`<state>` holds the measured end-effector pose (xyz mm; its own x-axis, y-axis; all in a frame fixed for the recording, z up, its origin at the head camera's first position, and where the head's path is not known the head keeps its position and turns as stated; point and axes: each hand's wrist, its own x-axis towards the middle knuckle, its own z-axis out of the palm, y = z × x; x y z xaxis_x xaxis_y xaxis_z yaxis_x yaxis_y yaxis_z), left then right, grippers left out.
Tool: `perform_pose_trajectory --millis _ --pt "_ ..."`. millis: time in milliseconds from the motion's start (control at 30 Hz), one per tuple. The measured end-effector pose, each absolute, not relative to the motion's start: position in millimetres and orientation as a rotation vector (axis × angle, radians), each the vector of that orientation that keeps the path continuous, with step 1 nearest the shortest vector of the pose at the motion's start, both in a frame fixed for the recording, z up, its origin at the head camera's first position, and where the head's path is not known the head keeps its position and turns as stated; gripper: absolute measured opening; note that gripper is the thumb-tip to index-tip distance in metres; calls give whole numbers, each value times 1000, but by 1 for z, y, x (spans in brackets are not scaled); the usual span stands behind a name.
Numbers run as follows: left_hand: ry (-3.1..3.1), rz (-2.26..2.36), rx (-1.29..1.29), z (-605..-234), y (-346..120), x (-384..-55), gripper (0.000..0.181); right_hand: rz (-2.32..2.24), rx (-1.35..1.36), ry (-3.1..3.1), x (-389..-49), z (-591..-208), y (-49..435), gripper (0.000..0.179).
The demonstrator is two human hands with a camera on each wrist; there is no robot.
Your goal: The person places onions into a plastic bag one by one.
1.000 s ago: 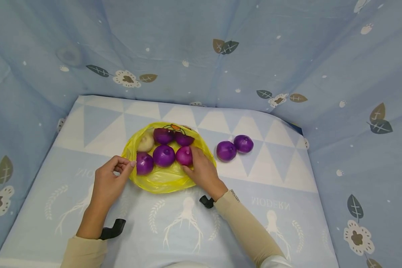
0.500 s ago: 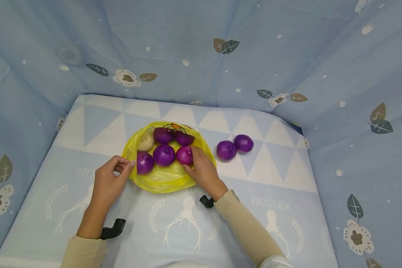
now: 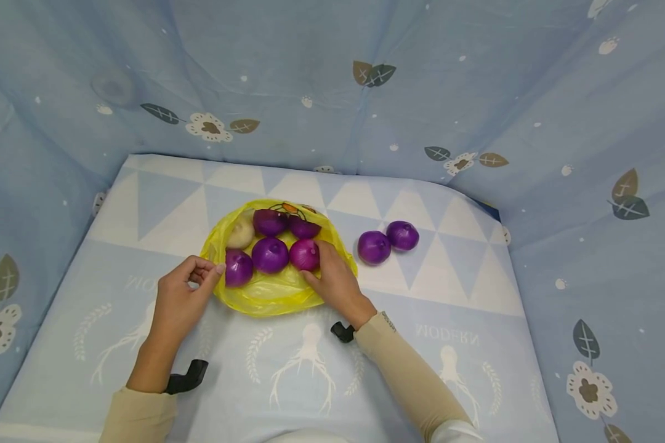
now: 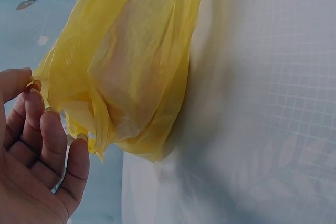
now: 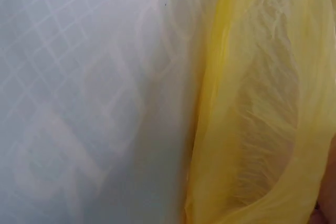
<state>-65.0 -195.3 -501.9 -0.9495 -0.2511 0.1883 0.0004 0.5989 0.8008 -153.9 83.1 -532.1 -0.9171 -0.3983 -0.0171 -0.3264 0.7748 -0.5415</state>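
A yellow plastic bag (image 3: 266, 301) lies spread open on the table with several purple onions (image 3: 270, 255) and one pale, whitish onion (image 3: 241, 234) in it. My left hand (image 3: 184, 295) pinches the bag's left rim between thumb and forefinger. In the left wrist view the yellow bag (image 4: 142, 66) hangs from those fingertips, the other fingers loosely bent. My right hand (image 3: 338, 277) reaches over the bag's right side and holds a pinkish-purple onion (image 3: 303, 255) inside; its far fingers are hidden. Yellow plastic (image 5: 262, 103) covers most of that hand in the right wrist view.
Two more purple onions, a nearer one (image 3: 374, 248) and a farther one (image 3: 403, 235), sit on the table to the right of the bag. A patterned cloth covers the table (image 3: 449, 295). Blue curtains (image 3: 310, 80) stand behind and at both sides.
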Motion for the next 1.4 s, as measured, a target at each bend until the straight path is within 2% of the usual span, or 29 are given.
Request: perform_pose_trajectory --millis 467,733,967,1200,1400 --pt "-2558 -1261 222 -501 -196 -64 25 -722 -715 2903 -134 -508 95 82" --pt "-2542 -1274 217 -501 -196 -64 23 -704 -802 2966 -119 -486 119 78" --pt "-2536 -1282 221 -500 -195 -62 22 -746 -918 3077 -118 -477 150 75" --pt "-2533 -1283 224 -498 -196 -60 22 -670 -795 3166 -137 -479 189 80" --pt "-2535 -1284 224 -498 -195 -60 23 -535 -578 3197 -158 -493 223 88"
